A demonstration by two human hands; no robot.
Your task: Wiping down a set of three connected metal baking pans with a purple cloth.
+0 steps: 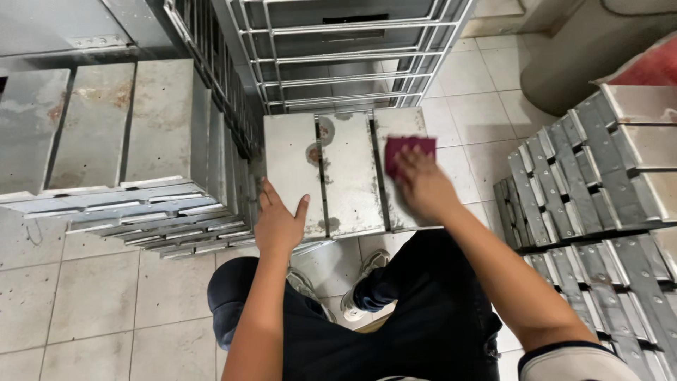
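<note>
Head view: left hand (277,224) flat, open, steadying a stained, ridged grey metal tray (345,173); right hand (422,185) presses a maroon scouring pad (409,149) on it.

Bare forearms, dark navy trousers (423,317), grey-white sneakers (360,282), a pale short sleeve (575,363) with dark trim.
</note>
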